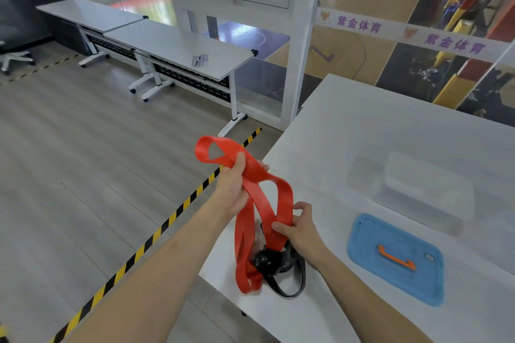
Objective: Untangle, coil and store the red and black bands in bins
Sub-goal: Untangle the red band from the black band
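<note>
Head view: a person's two bare forearms reach over the near-left corner of a white table (362,125), with both bands between the hands.
Left hand (232,189): raised beyond the table edge, fingers and thumb curled round a gathered bunch of the red band (253,172); the thumb lies across the strap's front.
Right hand (296,227): lower and over the table, thumb and fingertips pinching one red loop at its lower bend.
Red band: a wide flat strap twisted into several loops. One loop sticks up past the left hand and the others hang down to the table top, where the lowest folds rest.
Black band (287,294): on the table below the right hand, tangled with the red strap's lower end (a dark rounded lump (263,259) sits at the crossing; what it is cannot be told). One thin black loop lies flat toward the near edge.
Bin (423,186): clear plastic, blurred, standing on the table well to the right of the hands.
Lid (370,239): blue with an orange handle (395,259), flat on the table just in front of the bin.
Floor (83,161): grey planks, with yellow-and-black tape (156,234) running diagonally under the left forearm.
Background: two more white tables (178,44) on wheeled legs beside a glass wall.
</note>
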